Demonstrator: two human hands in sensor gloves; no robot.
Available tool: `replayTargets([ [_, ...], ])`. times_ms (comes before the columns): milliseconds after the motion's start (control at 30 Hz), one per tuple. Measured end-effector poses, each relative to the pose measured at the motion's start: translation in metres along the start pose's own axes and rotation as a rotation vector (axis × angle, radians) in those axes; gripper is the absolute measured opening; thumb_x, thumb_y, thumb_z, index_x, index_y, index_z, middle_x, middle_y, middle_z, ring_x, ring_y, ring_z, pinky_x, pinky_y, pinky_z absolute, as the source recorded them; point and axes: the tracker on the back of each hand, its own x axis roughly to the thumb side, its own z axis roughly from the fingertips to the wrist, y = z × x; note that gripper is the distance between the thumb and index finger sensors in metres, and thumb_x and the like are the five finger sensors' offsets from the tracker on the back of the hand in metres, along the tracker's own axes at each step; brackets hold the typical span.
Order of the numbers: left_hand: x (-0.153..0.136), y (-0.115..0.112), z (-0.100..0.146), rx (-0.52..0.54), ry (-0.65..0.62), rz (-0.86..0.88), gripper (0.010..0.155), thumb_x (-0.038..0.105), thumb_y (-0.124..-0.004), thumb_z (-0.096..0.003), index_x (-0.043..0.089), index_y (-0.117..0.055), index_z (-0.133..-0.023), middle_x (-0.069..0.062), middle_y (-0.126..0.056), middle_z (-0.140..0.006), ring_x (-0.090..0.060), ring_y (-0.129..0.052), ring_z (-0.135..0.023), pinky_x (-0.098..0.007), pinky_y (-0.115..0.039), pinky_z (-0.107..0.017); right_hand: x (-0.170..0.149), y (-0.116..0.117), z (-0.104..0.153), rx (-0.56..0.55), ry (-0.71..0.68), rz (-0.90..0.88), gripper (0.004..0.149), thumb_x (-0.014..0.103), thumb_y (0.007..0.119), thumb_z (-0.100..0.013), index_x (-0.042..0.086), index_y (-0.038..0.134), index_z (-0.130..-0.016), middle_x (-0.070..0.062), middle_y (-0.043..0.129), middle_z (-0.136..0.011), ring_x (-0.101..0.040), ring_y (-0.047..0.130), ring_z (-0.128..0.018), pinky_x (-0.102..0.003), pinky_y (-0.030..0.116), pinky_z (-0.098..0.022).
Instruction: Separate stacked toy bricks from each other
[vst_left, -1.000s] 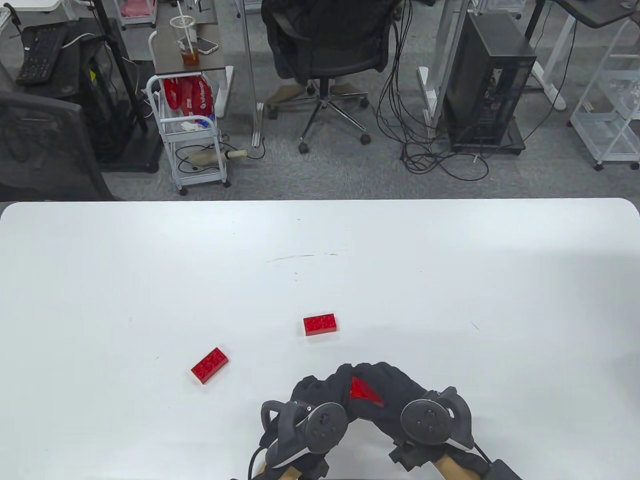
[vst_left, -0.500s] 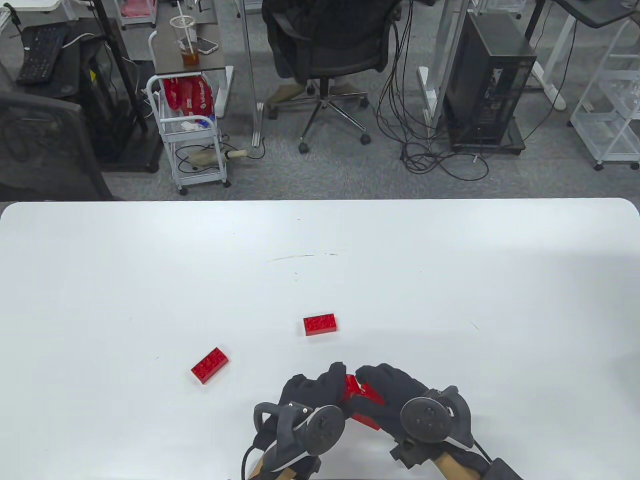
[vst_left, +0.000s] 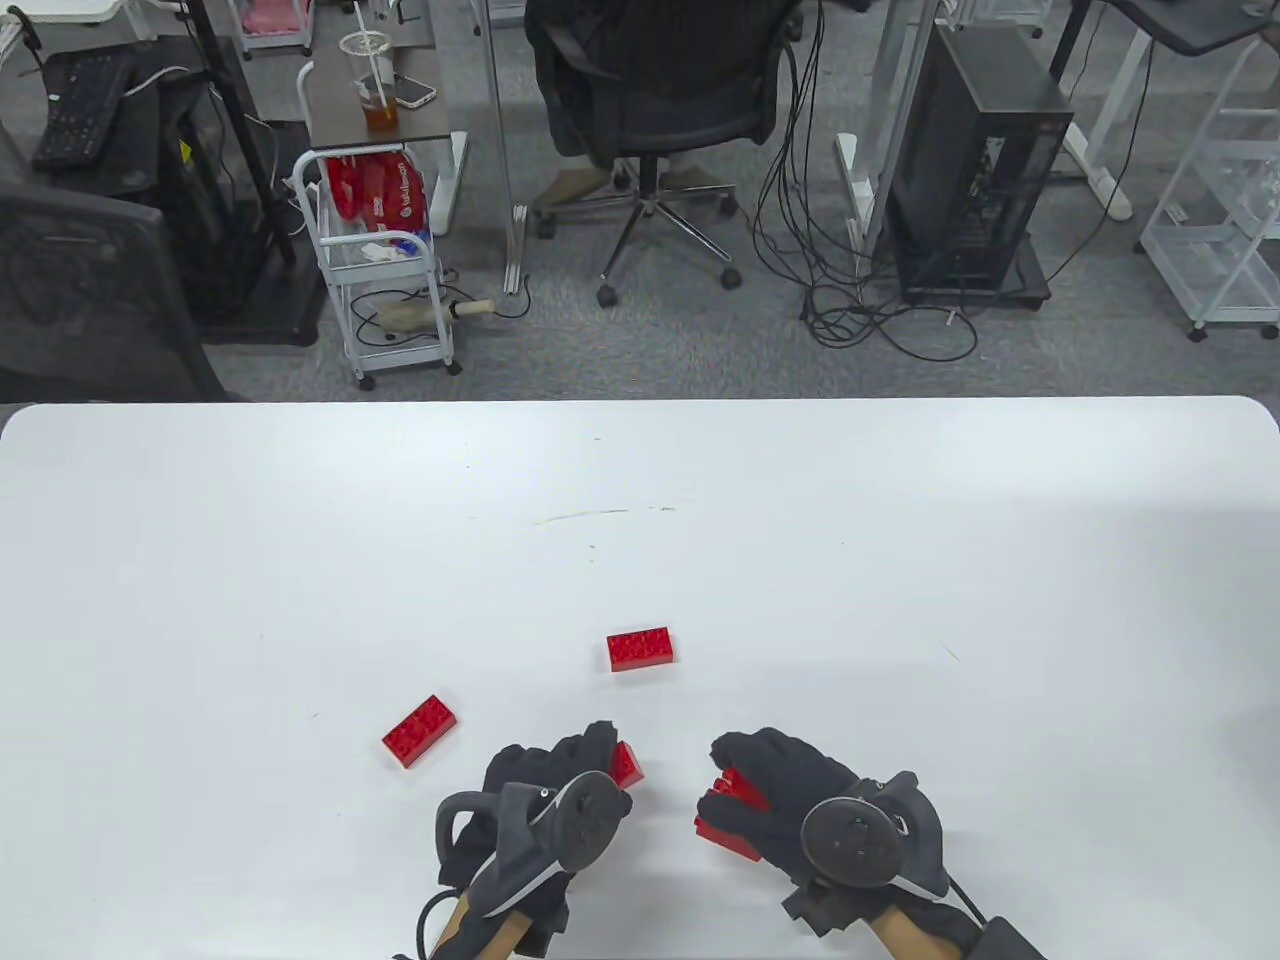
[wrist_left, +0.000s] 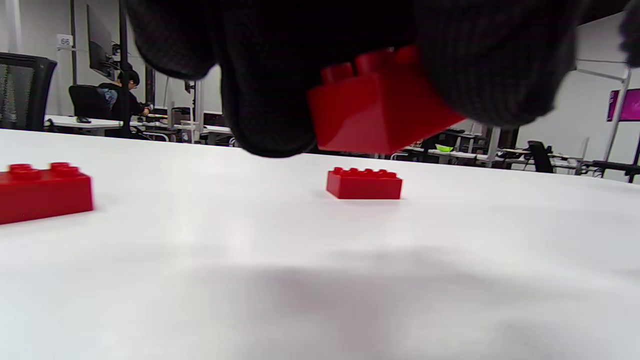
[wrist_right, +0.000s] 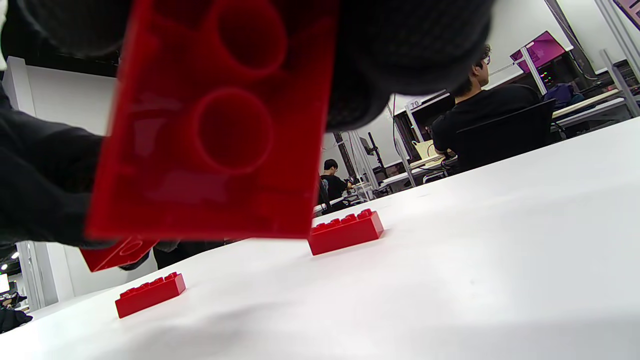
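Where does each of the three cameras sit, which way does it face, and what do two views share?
Table view: high above, looking down at the white table; both gloved hands show, left hand, right hand.
Left wrist view: low under the left hand, facing across the table; dark fingers grip a red toy brick.
Right wrist view: low, tilted; fingers hold a red brick's underside.
Shared: both wrist views show the two loose red bricks.

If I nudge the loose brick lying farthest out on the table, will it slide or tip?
The far brick lies flat on its broad face, studs up, so it probably won't tip. Its glossy plastic on the smooth white table suggests it would slide easily. It looks rigid and hollow like the one in the right hand, so likely light.
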Motion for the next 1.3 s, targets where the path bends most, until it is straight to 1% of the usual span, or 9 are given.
replayTargets([
  [100,-0.01,-0.002,-0.001,-0.039,0.033,-0.002,0.071,0.058,-0.082,-0.0355,0.034,-0.075,-0.102,0.006,-0.096,-0.093,-0.021,-0.104,-0.072,-0.048,-0.075,-0.069,0.0,0.0,0.0,-0.001,-0.001,-0.005,0.065,0.066,0.064,-0.045,0.022,0.074,-0.092,-0.005,0.088,-0.073,-0.019,0.098,-0.048,-0.033,0.09,-0.033],
  [267,-0.02,-0.005,-0.001,-0.064,0.072,-0.001,0.071,0.058,-0.084,-0.0347,0.035,-0.076,-0.101,0.006,-0.095,-0.094,-0.021,-0.103,-0.073,-0.049,-0.075,-0.07,0.0,0.0,0.0,0.004,-0.003,-0.007,0.065,0.066,0.063,-0.045,0.022,0.074,-0.092,-0.005,0.088,-0.073,-0.019,0.099,-0.048,-0.033,0.09,-0.032],
  [633,-0.028,-0.019,-0.004,-0.166,0.111,-0.087,0.071,0.058,-0.087,-0.0327,0.037,-0.077,-0.099,0.007,-0.095,-0.093,-0.021,-0.103,-0.074,-0.049,-0.074,-0.07,0.0,0.0,0.0,0.012,-0.007,-0.008,0.065,0.067,0.063,-0.045,0.022,0.074,-0.092,-0.005,0.088,-0.073,-0.019,0.099,-0.048,-0.032,0.09,-0.031],
  [733,-0.028,-0.02,-0.004,-0.169,0.114,-0.088,0.071,0.058,-0.087,-0.0327,0.036,-0.078,-0.099,0.006,-0.095,-0.093,-0.021,-0.103,-0.074,-0.049,-0.074,-0.07,0.0,-0.001,0.001,0.011,-0.003,-0.015,0.065,0.067,0.063,-0.045,0.022,0.074,-0.092,-0.005,0.088,-0.073,-0.019,0.099,-0.047,-0.032,0.09,-0.031],
  [1000,-0.027,-0.029,-0.003,-0.189,0.106,-0.172,0.071,0.058,-0.088,-0.0318,0.037,-0.078,-0.099,0.007,-0.095,-0.093,-0.021,-0.103,-0.074,-0.048,-0.074,-0.07,0.0,-0.002,0.001,0.009,-0.004,-0.022,0.065,0.067,0.063,-0.045,0.022,0.075,-0.091,-0.005,0.088,-0.073,-0.019,0.099,-0.047,-0.032,0.09,-0.031],
  [1300,-0.025,-0.031,-0.003,-0.193,0.094,-0.194,0.071,0.057,-0.089,-0.0309,0.036,-0.079,-0.098,0.008,-0.094,-0.093,-0.021,-0.102,-0.073,-0.047,-0.075,-0.07,-0.001,-0.001,0.0,0.02,-0.002,-0.022,0.065,0.067,0.063,-0.045,0.022,0.075,-0.091,-0.005,0.089,-0.072,-0.019,0.099,-0.047,-0.032,0.09,-0.031],
])
